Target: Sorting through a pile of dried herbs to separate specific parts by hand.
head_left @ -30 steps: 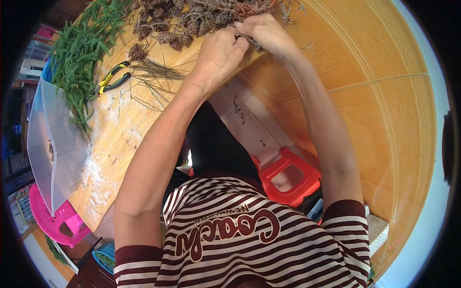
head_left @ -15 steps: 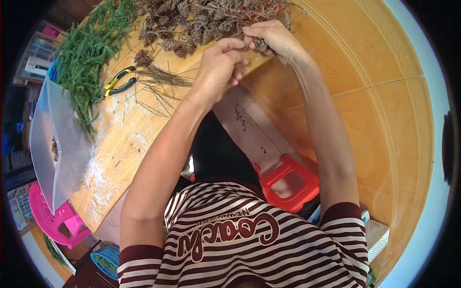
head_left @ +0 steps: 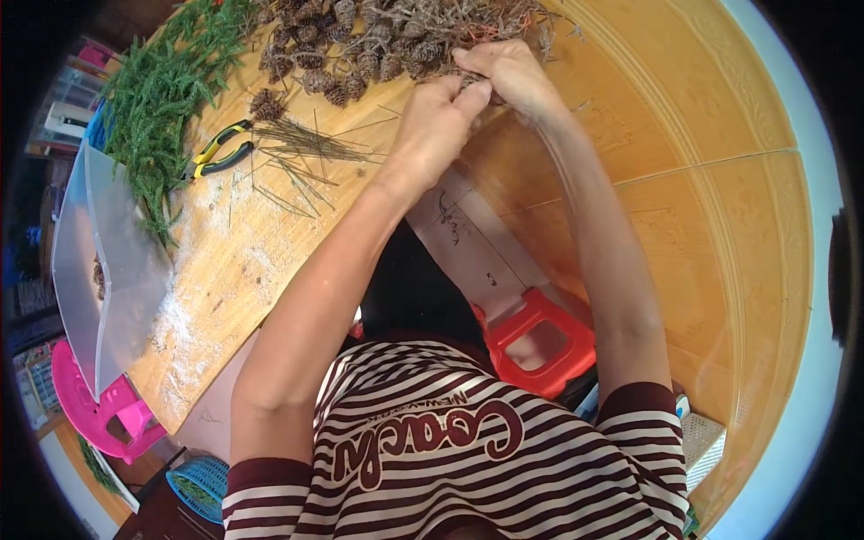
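My left hand (head_left: pixel 443 119) and my right hand (head_left: pixel 511 76) meet at the table's far edge, both closed on one small brown pine cone (head_left: pixel 472 79). Fingers cover most of that cone. Just beyond them lies a heap of pine cones (head_left: pixel 367 61) with dry twigs (head_left: pixel 486 25) at its right. To the left of my left hand, thin wire-like stems (head_left: pixel 310 144) are spread on the wooden table (head_left: pixel 236 261). Beside the stems rest yellow-and-black pliers (head_left: pixel 221 148), and a single loose cone (head_left: pixel 266 105) sits just above them.
Green conifer sprigs (head_left: pixel 148 117) run along the table's left side. A clear plastic bin (head_left: pixel 112 279) stands at the left edge, with a pink stool (head_left: pixel 94 405) below it. A red stool (head_left: pixel 544 346) is on the floor, and a wooden panel (head_left: pixel 684 234) rises at the right.
My left hand has moved right and slightly up, its fingers closing on the cone beside my right hand. My right hand has barely shifted.
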A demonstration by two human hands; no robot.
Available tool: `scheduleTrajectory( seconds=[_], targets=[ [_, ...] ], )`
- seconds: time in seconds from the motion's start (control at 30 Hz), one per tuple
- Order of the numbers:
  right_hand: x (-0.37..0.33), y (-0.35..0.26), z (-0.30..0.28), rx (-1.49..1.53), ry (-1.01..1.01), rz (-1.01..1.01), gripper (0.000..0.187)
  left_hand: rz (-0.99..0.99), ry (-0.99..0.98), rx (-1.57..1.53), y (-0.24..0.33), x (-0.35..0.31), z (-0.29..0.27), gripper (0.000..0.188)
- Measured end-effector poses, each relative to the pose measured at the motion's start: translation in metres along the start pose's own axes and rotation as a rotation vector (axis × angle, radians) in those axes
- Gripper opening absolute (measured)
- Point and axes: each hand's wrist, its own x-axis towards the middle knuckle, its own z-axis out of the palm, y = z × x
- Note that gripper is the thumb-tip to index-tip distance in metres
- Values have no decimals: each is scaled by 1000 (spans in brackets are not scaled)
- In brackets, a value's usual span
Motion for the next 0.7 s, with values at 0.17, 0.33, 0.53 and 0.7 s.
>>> scheduleTrajectory(
  seconds=[0.17,0.33,0.53,0.7],
  targets=[
    [8,11,9,-169,151,-116,26,420,171,749,3,-8,-3,31],
    [-2,5,18,-362,174,-176,30,414,103,863,7,-7,-17,29],
    [-2,3,26,-542,219,-249,29,195,-162,628,29,-11,-34,27],
    [0,-2,32,-565,230,-261,30,544,-26,954,13,-17,-39,29]
  ],
)
